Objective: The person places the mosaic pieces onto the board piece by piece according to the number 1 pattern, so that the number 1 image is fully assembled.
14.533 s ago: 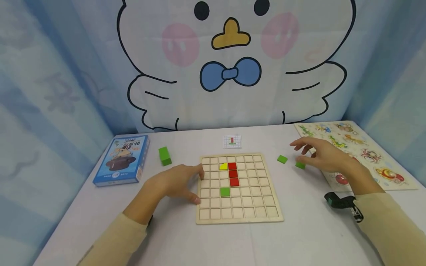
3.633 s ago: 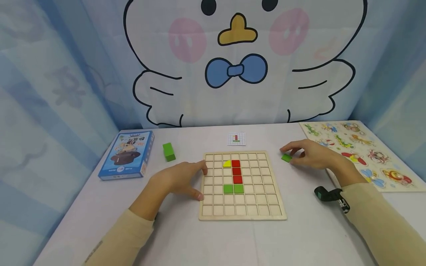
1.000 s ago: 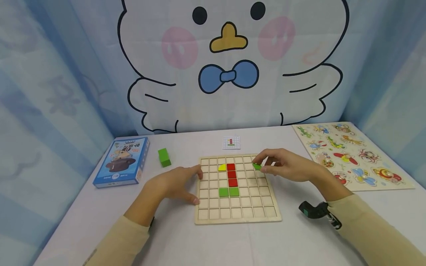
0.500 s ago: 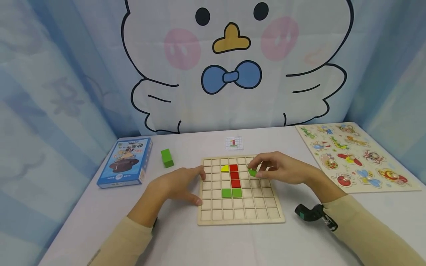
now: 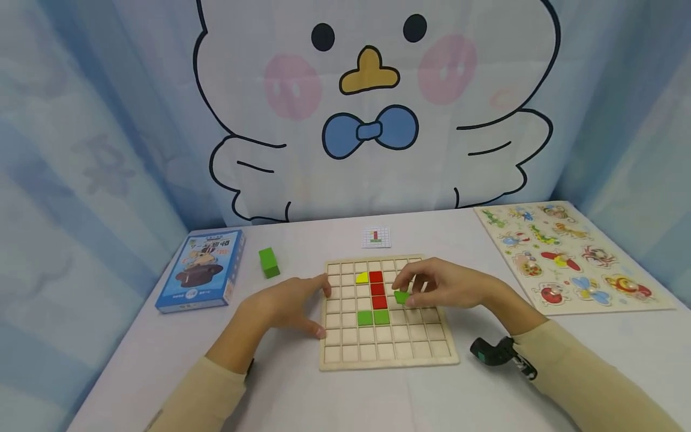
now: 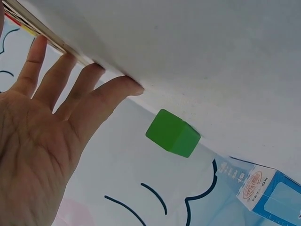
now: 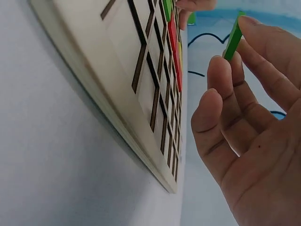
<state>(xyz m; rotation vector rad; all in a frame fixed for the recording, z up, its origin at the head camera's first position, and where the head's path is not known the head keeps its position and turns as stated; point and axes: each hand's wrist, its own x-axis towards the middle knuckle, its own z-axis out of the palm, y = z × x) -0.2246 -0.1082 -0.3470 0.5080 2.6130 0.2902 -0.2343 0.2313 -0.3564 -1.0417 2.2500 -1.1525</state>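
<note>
A wooden grid board (image 5: pixel 388 363) lies in the middle of the table. Set in its cells are a column of several red square tiles (image 5: pixel 376 289), a yellow tile (image 5: pixel 362 278) with a slanted side left of the top one, and two green square tiles (image 5: pixel 364 318) just below. My right hand (image 5: pixel 448 283) pinches another green tile (image 5: pixel 401 297) between thumb and fingers above the board's right half; the right wrist view shows this green tile (image 7: pixel 233 37) tilted and clear of the board. My left hand (image 5: pixel 286 307) rests at the board's left edge, thumb and fingers spread, touching it.
Beyond my left hand stands a green block (image 5: pixel 269 263), with a blue box (image 5: pixel 201 270) farther left. A small pattern card (image 5: pixel 376 237) lies behind the board. At the right is a picture board (image 5: pixel 572 258) with animals. A curtain (image 5: pixel 372 180) hangs behind the table.
My right hand has picked up a green tile from the table on the right and carried it left over the board. A second green tile has joined the first in the grid since the earliest frame.
</note>
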